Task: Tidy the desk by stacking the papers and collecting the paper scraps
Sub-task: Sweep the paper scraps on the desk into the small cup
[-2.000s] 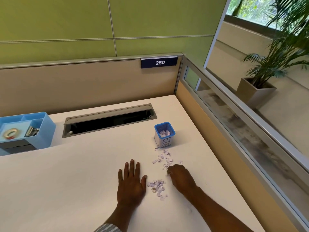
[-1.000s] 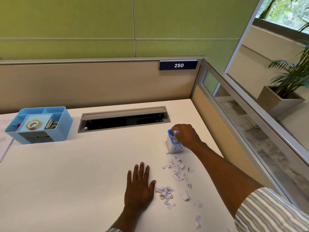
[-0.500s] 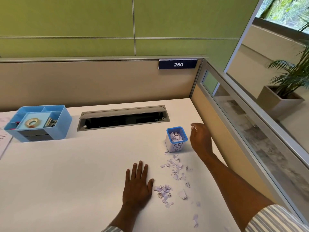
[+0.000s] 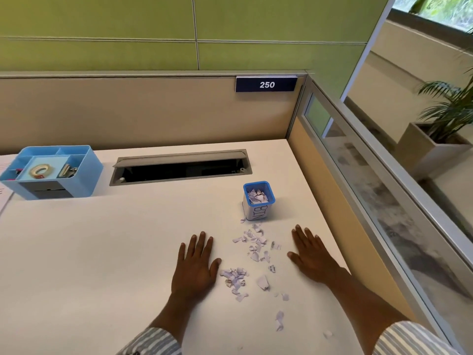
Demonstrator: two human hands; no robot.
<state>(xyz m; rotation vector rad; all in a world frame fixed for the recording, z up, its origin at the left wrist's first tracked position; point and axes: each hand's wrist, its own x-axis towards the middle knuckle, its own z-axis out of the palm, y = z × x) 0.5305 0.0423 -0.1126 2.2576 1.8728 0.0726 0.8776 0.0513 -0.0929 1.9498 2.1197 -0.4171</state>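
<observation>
A: Starting at the far left, what sits on the counter [image 4: 102, 252]?

B: A blue organizer [image 4: 51, 172] with a tape roll inside, well away from the work. Next comes the left hand [image 4: 195, 265], flat on the surface, its grip spread and holding nothing.

A: And the paper scraps [image 4: 252, 260]?

B: They lie between the two hands, trailing from just below the bin [image 4: 258, 201] toward the near edge, with a tighter clump just beside the left thumb. The bin already holds some pieces.

A: The right hand [image 4: 311, 254]?

B: Flat too, grip spread, empty, on the right of the scatter.

A: So how should the gathering go?

B: I'd sweep both palms inward, low against the surface, to bunch the bits into one heap, then pinch that heap up. Slow strokes matter, since light paper probably flutters. The strays near the front edge need a separate pass.
</observation>
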